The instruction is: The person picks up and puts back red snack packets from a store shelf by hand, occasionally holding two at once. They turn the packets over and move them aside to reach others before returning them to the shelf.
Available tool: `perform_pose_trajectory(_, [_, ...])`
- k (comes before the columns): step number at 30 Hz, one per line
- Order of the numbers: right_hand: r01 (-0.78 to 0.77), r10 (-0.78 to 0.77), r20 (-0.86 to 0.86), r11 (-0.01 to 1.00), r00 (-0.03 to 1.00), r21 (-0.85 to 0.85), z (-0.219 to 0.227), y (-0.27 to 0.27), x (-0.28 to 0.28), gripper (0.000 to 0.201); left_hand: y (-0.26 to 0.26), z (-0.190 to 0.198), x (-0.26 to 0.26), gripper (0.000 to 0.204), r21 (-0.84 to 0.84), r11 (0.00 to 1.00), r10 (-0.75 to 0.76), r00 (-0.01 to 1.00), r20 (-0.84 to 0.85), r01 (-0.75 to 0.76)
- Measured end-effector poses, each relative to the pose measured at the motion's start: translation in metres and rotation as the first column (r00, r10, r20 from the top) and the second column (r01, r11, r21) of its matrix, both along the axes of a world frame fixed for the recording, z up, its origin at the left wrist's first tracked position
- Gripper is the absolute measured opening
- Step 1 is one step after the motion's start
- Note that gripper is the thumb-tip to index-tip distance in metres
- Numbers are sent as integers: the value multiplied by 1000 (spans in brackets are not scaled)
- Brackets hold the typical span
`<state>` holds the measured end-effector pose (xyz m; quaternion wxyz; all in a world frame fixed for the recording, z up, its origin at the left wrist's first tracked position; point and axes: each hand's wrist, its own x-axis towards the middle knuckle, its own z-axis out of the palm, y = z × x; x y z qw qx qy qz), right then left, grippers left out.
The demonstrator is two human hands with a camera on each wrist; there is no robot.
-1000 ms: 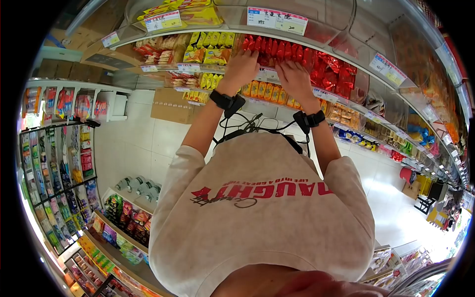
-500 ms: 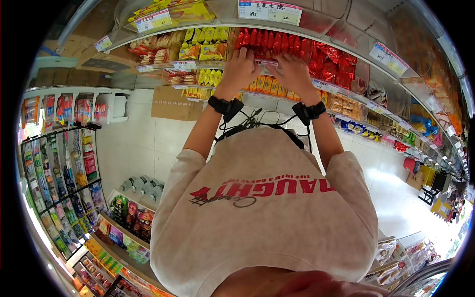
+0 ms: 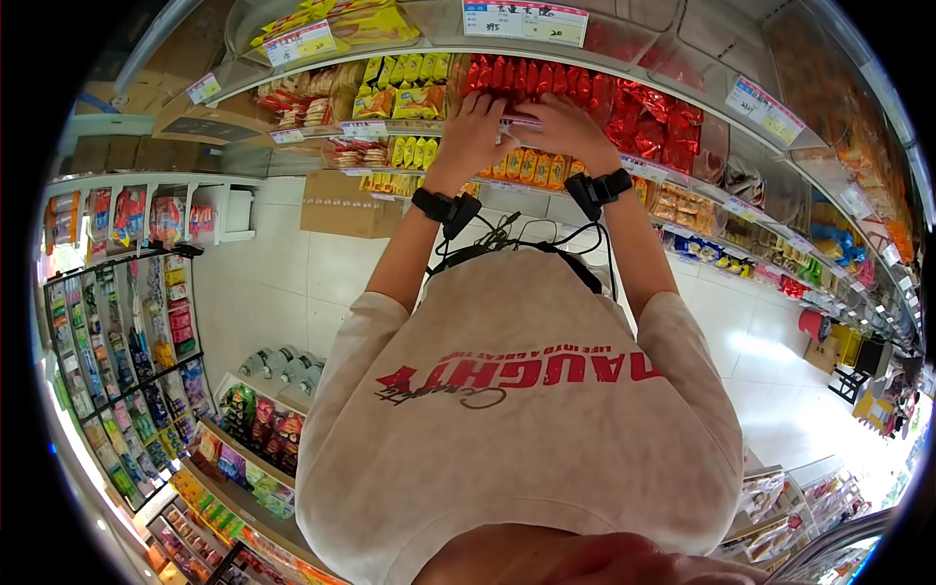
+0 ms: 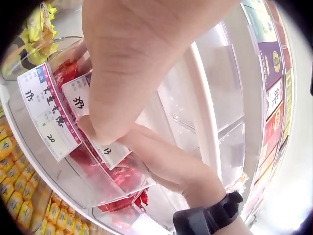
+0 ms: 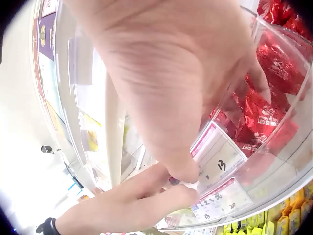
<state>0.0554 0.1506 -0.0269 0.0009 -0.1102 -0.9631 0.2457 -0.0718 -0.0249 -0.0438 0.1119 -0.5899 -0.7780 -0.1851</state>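
Note:
In the head view, my left hand (image 3: 471, 141) and right hand (image 3: 568, 135) meet at the front of a clear bin of red foil packets (image 3: 643, 127). Fingers of both hands reach over the bin's front edge. A price label marked 13 (image 4: 108, 152) lies under my left thumb in the left wrist view; a second label marked 20 (image 4: 49, 115) overlaps beside it. From the right wrist view, my right thumb presses the edge of the 13 label (image 5: 221, 155), its fingers among red packets (image 5: 264, 115). The fingertips behind the labels are partly hidden.
Yellow packets (image 3: 419, 105) fill the bin to the left, orange ones (image 3: 531, 168) the shelf below. An upper shelf with a large price tag (image 3: 525, 21) overhangs the hands. Black cables (image 3: 502, 234) hang between the wrists. A cardboard box (image 3: 346, 205) stands on the floor.
My right hand has moved left along the bin's front edge, up against my left hand, and turned inward. Both hands came down slightly from the red packets to the edge.

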Motion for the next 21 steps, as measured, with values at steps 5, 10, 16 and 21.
perform_pose_trajectory(5, [10, -10, 1, 1000, 1000, 12, 0, -3, 3, 71, 7, -6, 6, 69, -94, 990, 98, 995, -32, -101])
perform_pose_trajectory(10, [12, -16, -49, 997, 999, -74, -4, 5, 3, 63, 8, -4, 2, 65, -93, 992, 91, 996, 16, -89])
perform_pose_trajectory(16, [86, -89, -35, 993, 995, -84, 5, 4, 10, 53, 9, -3, 2, 66, -120, 986, 121, 991, 65, -112])
perform_pose_trajectory(21, [31, -33, -73, 999, 997, -34, 8, 15, 14, 57, 12, -5, 3, 63, -100, 985, 148, 988, 41, -143])
